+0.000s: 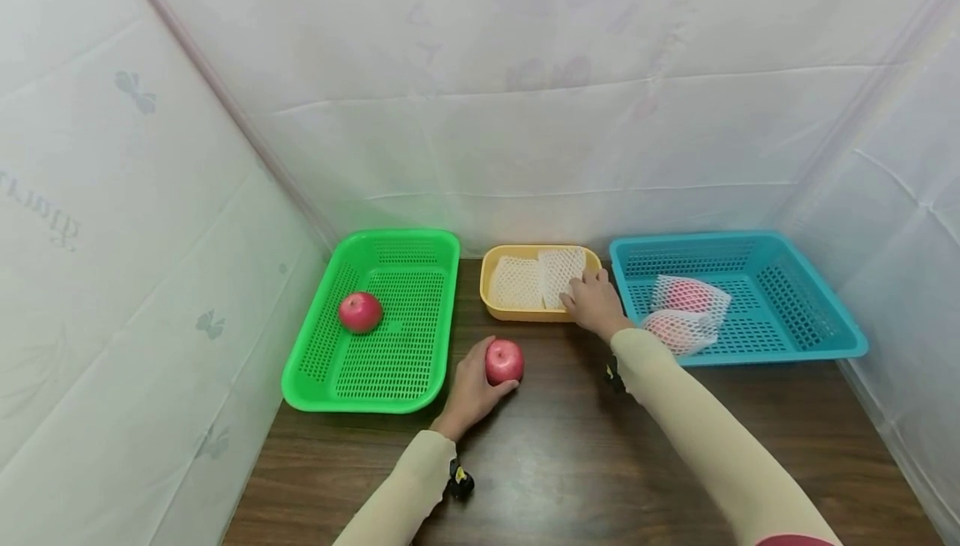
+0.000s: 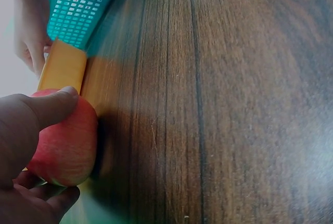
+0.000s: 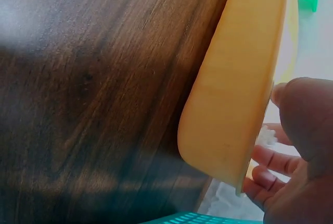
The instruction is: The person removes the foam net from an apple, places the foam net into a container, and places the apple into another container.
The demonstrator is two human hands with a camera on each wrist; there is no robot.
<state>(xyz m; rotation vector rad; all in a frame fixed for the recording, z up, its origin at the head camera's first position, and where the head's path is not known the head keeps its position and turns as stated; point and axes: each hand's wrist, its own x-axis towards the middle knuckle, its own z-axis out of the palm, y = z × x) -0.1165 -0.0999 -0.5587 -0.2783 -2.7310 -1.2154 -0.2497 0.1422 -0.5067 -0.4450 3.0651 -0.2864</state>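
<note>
My left hand [image 1: 471,383] grips a red apple [image 1: 504,362] just above or on the table, in front of the yellow tray. In the left wrist view the thumb lies over the top of the apple [image 2: 67,140] and the fingers curl beneath it. My right hand [image 1: 596,304] reaches over the right front rim of the yellow tray [image 1: 517,314], its fingers at the white foam fruit nets [image 1: 558,271] inside. A bit of foam net [image 3: 267,136] shows by the bent fingers in the right wrist view; whether they pinch it is unclear.
At left, a green basket [image 1: 390,363] holds one red apple [image 1: 360,313]. The blue basket [image 1: 810,313] on the right contains two net-wrapped apples [image 1: 686,296]. White curtains [image 1: 525,129] enclose the brown wooden table [image 1: 555,463] at the back and sides.
</note>
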